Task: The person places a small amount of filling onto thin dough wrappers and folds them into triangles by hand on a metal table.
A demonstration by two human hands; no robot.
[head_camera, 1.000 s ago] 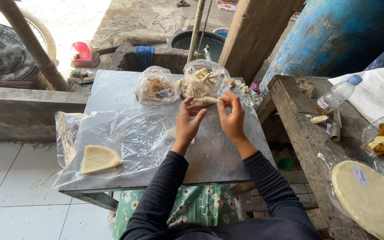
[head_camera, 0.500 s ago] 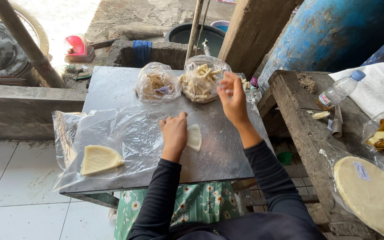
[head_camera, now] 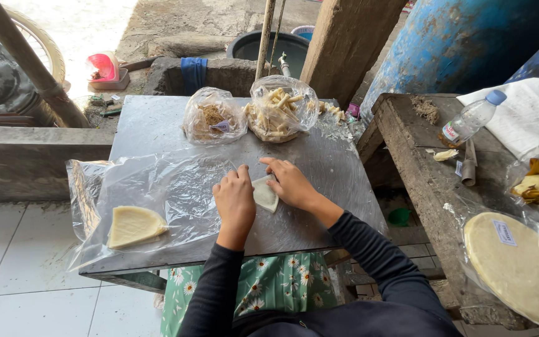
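Both hands lay palm-down on a small pale wrapper (head_camera: 265,193) near the middle of the grey metal table (head_camera: 151,125). The left hand (head_camera: 235,203) sat at the wrapper's 9 o'clock edge, fingers together and curled over it. The right hand (head_camera: 289,182) covered its 2 o'clock side, fingers flat and pressing down. Whether either hand pinched the wrapper could not be told.

A clear plastic sheet (head_camera: 163,187) was spread under the hands. On it, at 8 o'clock from them, lay a folded yellow wrapper (head_camera: 133,225), well apart. At 12 o'clock stood two plastic bags: one of brown filling (head_camera: 213,118) and one of pale sticks (head_camera: 280,109), just beside each other. At 4 o'clock, on a rough wooden bench (head_camera: 419,181), rested a round stack of wrappers (head_camera: 522,265); a plastic bottle (head_camera: 472,118) lay at 2 o'clock.
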